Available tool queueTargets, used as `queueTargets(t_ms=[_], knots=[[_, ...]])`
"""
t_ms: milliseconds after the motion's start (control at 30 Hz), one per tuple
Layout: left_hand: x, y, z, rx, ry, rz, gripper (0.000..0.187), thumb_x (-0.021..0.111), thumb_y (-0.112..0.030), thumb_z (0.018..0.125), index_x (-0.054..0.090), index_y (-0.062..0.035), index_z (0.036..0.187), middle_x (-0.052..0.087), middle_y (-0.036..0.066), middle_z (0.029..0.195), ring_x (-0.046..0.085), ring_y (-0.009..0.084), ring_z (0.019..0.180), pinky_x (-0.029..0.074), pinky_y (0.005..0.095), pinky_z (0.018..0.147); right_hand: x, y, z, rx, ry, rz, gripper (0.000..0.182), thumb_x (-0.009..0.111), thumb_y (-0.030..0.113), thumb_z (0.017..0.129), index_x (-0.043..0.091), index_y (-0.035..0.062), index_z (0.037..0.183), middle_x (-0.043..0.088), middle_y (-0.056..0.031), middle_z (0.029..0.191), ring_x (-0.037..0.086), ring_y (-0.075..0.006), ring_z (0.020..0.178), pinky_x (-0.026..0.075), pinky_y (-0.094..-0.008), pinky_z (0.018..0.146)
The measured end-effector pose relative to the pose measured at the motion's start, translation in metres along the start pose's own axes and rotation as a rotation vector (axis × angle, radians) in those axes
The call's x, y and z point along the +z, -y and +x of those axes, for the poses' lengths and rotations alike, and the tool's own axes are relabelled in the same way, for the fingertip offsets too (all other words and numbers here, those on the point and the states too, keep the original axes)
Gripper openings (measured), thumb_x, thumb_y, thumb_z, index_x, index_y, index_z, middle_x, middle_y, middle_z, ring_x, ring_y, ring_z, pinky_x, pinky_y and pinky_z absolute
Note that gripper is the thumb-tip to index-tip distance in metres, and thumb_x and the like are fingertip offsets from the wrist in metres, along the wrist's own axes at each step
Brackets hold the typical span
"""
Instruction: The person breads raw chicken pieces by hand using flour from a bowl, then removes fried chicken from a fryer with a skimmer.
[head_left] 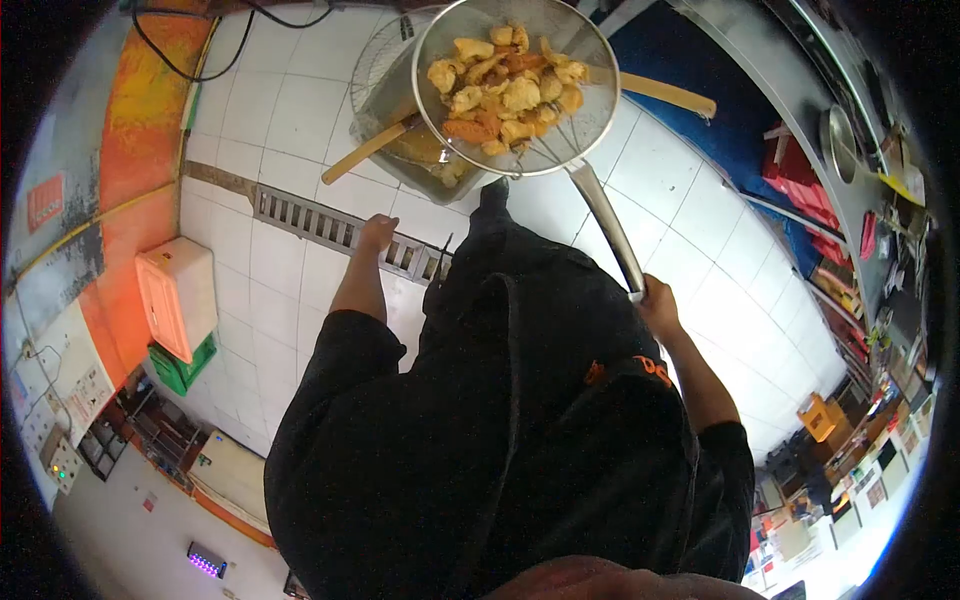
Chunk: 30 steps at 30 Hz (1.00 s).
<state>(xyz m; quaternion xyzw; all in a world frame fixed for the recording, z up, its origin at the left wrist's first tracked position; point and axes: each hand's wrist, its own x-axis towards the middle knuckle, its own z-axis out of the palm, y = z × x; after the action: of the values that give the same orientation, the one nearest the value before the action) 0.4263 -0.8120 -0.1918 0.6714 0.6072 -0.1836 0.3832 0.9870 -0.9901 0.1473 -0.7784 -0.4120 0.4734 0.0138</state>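
Observation:
My right hand (657, 303) is closed round the end of the long metal handle of a round mesh strainer (567, 150). In the strainer lies a heap of golden-brown fried pieces (520, 95); the strainer is held up over a grey vessel (440, 187) with liquid and some pale bits in it. A wooden handle (365, 153) sticks out over the near left side of that vessel. Away from the vessel, my left hand (377, 233) hangs at my side above the floor, fingers curled in, with nothing visible in it.
A slotted metal drain grate (320, 222) crosses the white tiled floor (250, 300). To the left stand a white and orange box (180, 300) and a green crate (183, 365). Another wooden handle (670, 93) projects right behind the strainer. A metal counter (740, 40) runs along the right.

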Motion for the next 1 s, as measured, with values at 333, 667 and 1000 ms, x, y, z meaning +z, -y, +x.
queueTargets(t_ms=[333,667,1000], knots=[[0.037,-0.244,-0.007,0.073,0.217,0.378,0.049,0.050,-0.041,0.089,0.065,0.0019,0.105,0.059,0.027,0.116,0.054,0.0402,0.111,0.042,0.0456,0.097,0.036,-0.280,-0.228,0.023,-0.302,0.749,0.020,0.066,0.009,0.083,0.059,-0.0024,0.097,0.059,0.0000,0.081,0.047,-0.0114,0.072,0.043,-0.0315,0.064],[0.163,-0.456,-0.047,-0.145,0.301,0.497,0.066,0.055,-0.054,0.085,0.065,0.0086,0.103,0.068,0.024,0.088,0.066,0.0373,0.086,0.047,0.0438,0.087,0.058,-0.507,-0.380,0.488,-0.710,0.998,0.012,0.056,0.004,0.077,0.050,0.0026,0.087,0.047,-0.0004,0.060,0.047,-0.0104,0.047,0.040,-0.0268,0.043],[0.390,-0.952,0.034,0.332,0.320,0.875,0.056,0.056,-0.045,0.085,0.060,-0.0006,0.119,0.052,0.026,0.128,0.053,0.0390,0.117,0.040,0.0422,0.101,-0.052,-0.795,-0.483,0.918,-1.189,1.289,0.015,0.062,0.004,0.076,0.052,0.0024,0.087,0.050,-0.0015,0.061,0.048,-0.0103,0.048,0.042,-0.0264,0.043]])
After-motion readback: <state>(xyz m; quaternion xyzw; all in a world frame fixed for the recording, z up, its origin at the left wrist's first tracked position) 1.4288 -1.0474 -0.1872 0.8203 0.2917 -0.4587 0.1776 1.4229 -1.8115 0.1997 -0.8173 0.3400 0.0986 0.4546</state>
